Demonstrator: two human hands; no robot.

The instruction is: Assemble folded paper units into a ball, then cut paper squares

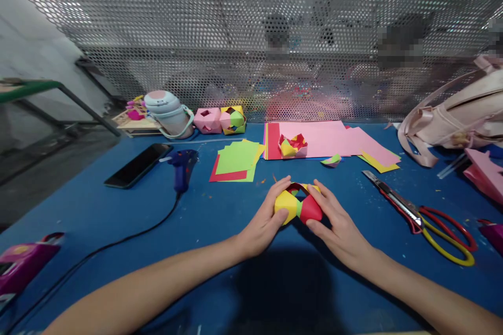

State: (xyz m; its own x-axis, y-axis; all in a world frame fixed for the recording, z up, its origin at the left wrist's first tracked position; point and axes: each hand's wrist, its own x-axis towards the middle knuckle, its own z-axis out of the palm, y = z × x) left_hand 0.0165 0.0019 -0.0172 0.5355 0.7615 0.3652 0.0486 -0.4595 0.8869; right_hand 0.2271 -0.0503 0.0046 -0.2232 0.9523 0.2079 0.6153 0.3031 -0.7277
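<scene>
A folded paper model (297,205) in yellow, red and green rests on the blue table (220,220) in front of me. My left hand (262,225) curls round its yellow left side, thumb on top. My right hand (335,222) cups its red right side, fingers pressed against the paper. Both hands grip the model together. Its top has an open hollow with a red rim.
Behind lie stacked green and red paper sheets (236,161), pink sheets (326,138) with a small folded piece (293,145), finished paper cubes (220,119), a glue gun (183,167), a phone (137,165), scissors (444,227), a utility knife (387,191) and a pink bag (456,115). A perforated metal screen (251,36) closes the far edge.
</scene>
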